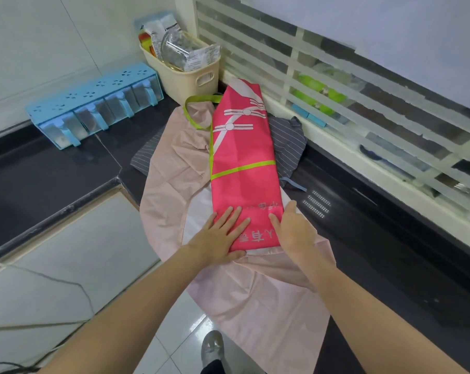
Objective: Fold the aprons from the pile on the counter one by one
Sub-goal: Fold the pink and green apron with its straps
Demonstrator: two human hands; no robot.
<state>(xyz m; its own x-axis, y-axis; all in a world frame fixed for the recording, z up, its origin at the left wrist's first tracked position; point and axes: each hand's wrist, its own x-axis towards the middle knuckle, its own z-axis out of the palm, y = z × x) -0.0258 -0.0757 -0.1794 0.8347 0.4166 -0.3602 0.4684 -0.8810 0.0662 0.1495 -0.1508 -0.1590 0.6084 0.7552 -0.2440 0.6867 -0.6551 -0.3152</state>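
Pressing flat on the near end of the pink apron, the left hand lies palm down with fingers spread, grasping nothing; it appears to pin the cloth so that the long fold does not slip. The right hand, just right of it at lower centre of the frame, rests against the apron's right edge with fingers loosely curved. Whether it pinches the hem or only steadies it cannot be told, since the fingertips are partly hidden by the hand itself.

The pink apron runs as a narrow strip from the hands up toward the centre top of the frame, already folded lengthwise, with its lime-green neck strap looped out to the upper left. It lies on top of a pale pink apron, which is spread wide beneath it and hangs off the edge of the dark counter toward the bottom of the frame. A grey striped apron peeks out underneath both, at centre right. So the pile serves as the folding surface, probably because the counter offers little bare room.

Judging by the narrow shape, the next fold would be crosswise, bringing the near end up toward the strap; the loose strap would want tucking in first, or it may trail out of the bundle.

At the upper left sit a blue spice rack and a cream basket, well apart from the work.
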